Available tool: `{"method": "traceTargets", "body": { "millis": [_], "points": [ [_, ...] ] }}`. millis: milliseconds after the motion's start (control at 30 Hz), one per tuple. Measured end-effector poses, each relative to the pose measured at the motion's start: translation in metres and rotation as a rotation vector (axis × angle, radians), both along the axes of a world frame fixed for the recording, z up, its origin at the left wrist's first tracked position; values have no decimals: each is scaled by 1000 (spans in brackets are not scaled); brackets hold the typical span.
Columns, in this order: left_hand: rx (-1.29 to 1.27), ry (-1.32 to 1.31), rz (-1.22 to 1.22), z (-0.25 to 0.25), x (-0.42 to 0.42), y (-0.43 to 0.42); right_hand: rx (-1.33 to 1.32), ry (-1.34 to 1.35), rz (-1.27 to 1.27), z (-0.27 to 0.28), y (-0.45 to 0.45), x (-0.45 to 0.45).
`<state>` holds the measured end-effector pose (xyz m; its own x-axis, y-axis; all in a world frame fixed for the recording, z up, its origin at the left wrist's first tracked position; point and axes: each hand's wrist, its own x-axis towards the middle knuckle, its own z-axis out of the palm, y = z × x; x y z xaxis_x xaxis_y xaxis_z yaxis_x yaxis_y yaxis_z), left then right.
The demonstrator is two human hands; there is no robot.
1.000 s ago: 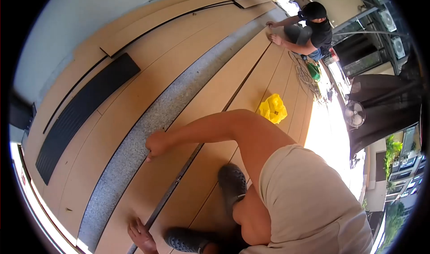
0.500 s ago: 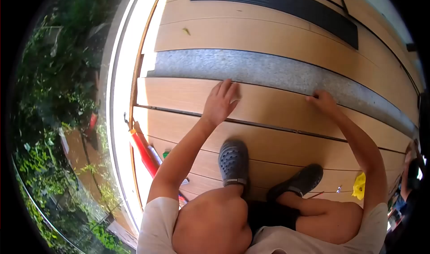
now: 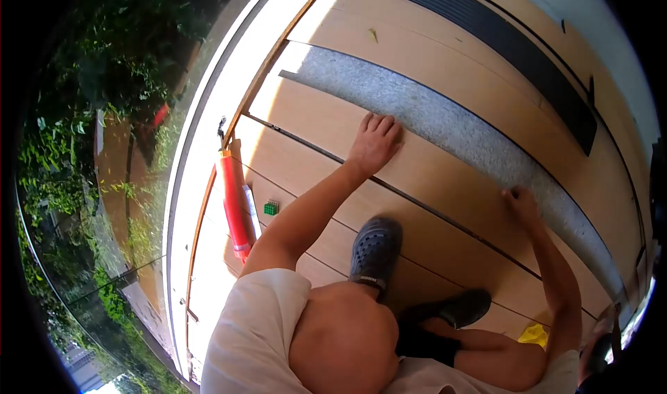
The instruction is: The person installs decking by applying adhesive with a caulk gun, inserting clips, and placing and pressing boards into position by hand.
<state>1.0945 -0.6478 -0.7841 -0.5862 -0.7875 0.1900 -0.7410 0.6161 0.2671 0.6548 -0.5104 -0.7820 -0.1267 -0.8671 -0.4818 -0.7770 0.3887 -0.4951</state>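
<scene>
My left hand (image 3: 376, 142) rests on a tan floor plank (image 3: 445, 175), its fingers bent over the plank's far edge beside the grey concrete strip (image 3: 417, 109). Farther right, my right hand (image 3: 521, 205) is closed at the same edge, its fingers curled; what they grip, apart from the plank's edge, is hidden. A narrow dark gap (image 3: 417, 201) runs along the plank's near side, between it and the planks under my shoes.
A red tube (image 3: 235, 203) lies at the left near a small green block (image 3: 271, 207). A black ribbed panel (image 3: 500, 43) lies on the far planks. Yellow plastic (image 3: 533, 335) is at the lower right, near part of another person. Glass and plants are at the left.
The view has swung from the far end of the floor toward the glass side. My left hand has moved forward from the near side of the plank to its far edge.
</scene>
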Motion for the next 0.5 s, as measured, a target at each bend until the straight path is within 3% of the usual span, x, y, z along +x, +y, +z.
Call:
{"method": "traceTargets", "body": {
  "millis": [233, 300, 333, 400, 500],
  "points": [
    [36, -57, -8, 5, 4, -16, -30, -10, 28, -14, 0, -5],
    [129, -43, -240, 18, 16, -26, -19, 15, 28, -14, 0, -5],
    [137, -41, -242, 21, 21, -21, -11, 15, 26, -13, 1, -2],
    [213, -190, -406, 26, 22, -15, -5, 10, -23, -5, 1, 4],
    [249, -347, -426, 34, 18, -7, 68, 4, -12, -6, 1, -2]
  ]
}}
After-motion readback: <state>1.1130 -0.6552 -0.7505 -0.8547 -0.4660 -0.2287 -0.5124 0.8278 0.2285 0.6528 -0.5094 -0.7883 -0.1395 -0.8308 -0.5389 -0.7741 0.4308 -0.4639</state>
